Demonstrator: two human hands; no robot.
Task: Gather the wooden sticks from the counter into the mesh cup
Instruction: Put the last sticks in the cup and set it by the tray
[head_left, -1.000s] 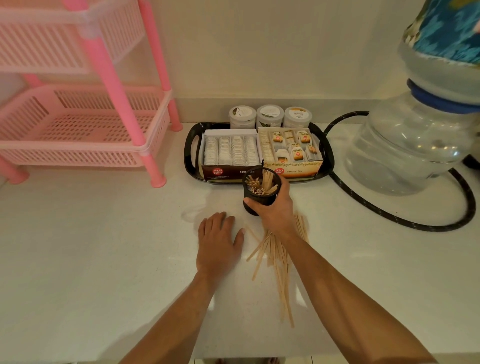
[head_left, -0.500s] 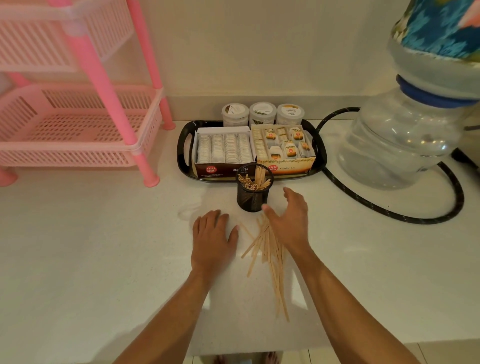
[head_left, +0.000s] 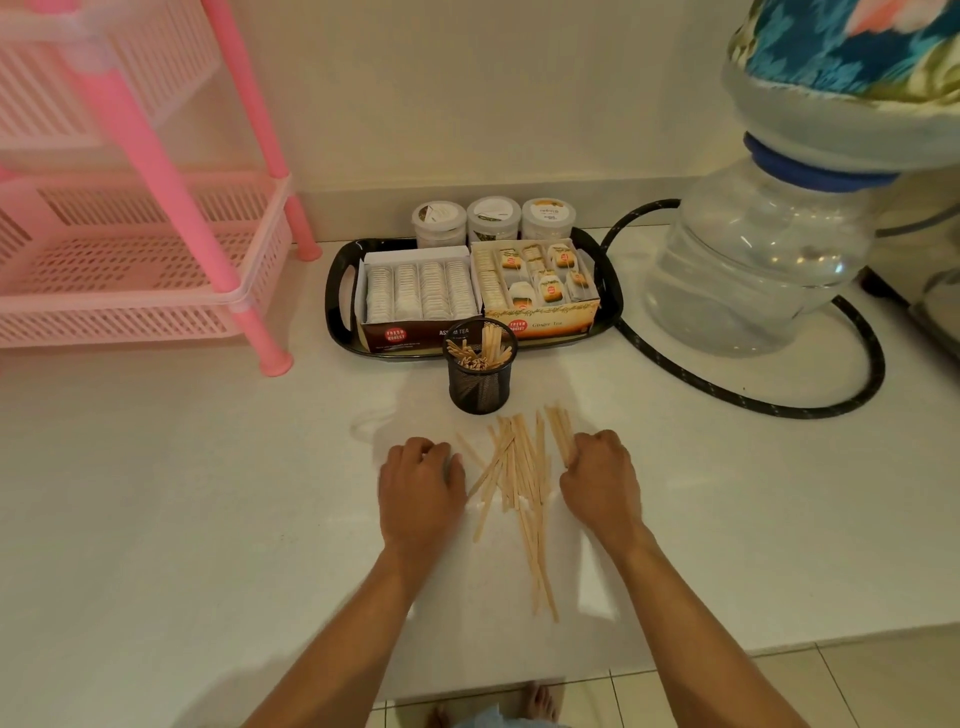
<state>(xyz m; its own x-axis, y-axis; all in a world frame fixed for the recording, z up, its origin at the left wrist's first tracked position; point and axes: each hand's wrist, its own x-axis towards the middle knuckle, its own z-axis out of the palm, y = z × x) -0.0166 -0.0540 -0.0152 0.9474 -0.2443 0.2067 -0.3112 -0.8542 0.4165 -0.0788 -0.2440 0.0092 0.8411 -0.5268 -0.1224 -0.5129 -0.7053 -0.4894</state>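
A black mesh cup (head_left: 480, 384) stands upright on the white counter (head_left: 208, 519), with several wooden sticks inside it. Just in front of it, a loose pile of wooden sticks (head_left: 522, 488) lies fanned out toward the counter's front edge. My left hand (head_left: 421, 486) rests on the counter left of the pile, fingers curled under, close to the outermost sticks. My right hand (head_left: 597, 478) sits on the right side with fingers curled, its knuckles against a small group of sticks. Neither hand lifts a stick.
A black tray (head_left: 340, 296) with two tea boxes and three jars stands behind the cup. A pink plastic rack (head_left: 156, 291) is at the left, a water bottle (head_left: 763, 270) and black hose (head_left: 852, 384) at the right. The counter's front edge runs just below my forearms.
My right hand let go of the mesh cup and came down to the right side of the pile. Both hands curled their fingers on either side of the sticks.
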